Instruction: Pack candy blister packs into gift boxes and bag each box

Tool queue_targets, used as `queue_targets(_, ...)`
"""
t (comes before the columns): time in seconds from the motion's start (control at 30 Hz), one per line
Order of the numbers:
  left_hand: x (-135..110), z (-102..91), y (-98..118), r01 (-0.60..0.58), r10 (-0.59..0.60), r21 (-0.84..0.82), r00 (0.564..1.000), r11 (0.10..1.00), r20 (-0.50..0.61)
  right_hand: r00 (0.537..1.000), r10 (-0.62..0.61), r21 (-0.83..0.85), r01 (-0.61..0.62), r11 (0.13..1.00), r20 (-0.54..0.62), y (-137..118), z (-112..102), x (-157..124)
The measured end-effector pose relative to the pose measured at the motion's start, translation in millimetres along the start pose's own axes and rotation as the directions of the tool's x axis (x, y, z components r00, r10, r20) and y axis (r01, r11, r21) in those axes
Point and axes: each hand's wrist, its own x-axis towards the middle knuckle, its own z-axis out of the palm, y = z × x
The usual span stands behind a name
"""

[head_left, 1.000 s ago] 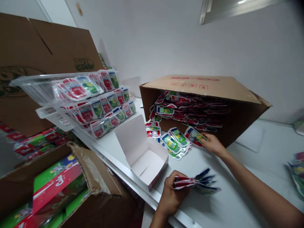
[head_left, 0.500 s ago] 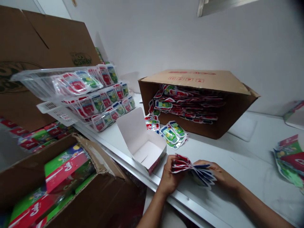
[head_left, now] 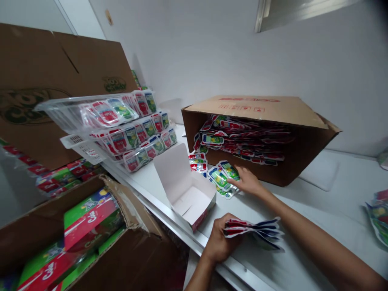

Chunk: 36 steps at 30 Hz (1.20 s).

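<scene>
Packets [head_left: 255, 232], wavy-edged, fanned in left hand [head_left: 220, 239], open paperboard box [head_left: 193, 201]

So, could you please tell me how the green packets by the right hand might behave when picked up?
The green packets may slip over one another, since they overlap and their surfaces look glossy. They are probably rather bendy, as packets in the held bunch fan and curve beyond the left hand. Looking flat, they are likely light too.

A white table [head_left: 342, 210] bears a carton [head_left: 266, 108], small box [head_left: 194, 198], loose sachets [head_left: 220, 180] and stacked trays [head_left: 59, 108].
</scene>
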Motion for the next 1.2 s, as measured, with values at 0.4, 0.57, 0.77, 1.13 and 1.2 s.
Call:
queue_targets(0.4, 4, -0.3, 3, 0.048, -0.049, -0.013, 0.999, 0.999, -0.013, 0.967, 0.173, 0.415, -0.082, 0.906, -0.186, 46, -26, -17)
queue_targets(0.57, 8, -1.5, 0, -0.113, 0.120, 0.067, 0.986, 0.991, -0.117, 0.985, 0.109, 0.670, -0.173, 0.722, 0.136, 19, -23, -114)
queue_targets(0.77, 5, 3.4, -3, -0.097, 0.093, -0.074, 0.994, 0.993, -0.058, 0.904, -0.053, 0.810, -0.353, 0.468, 0.425, 9, -25, -169)
queue_targets(1.13, 4, -1.9, -3, -0.160, 0.160, -0.019, 0.987, 0.987, -0.006, 0.965, -0.136, 0.321, 0.059, 0.945, 0.224, 14, -27, -57)
queue_targets(1.2, 2, -1.0, -3, -0.085, 0.086, -0.047, 0.996, 0.995, 0.012, 0.959, -0.208, 0.004, 0.211, 0.977, 0.194, 7, -8, -24)
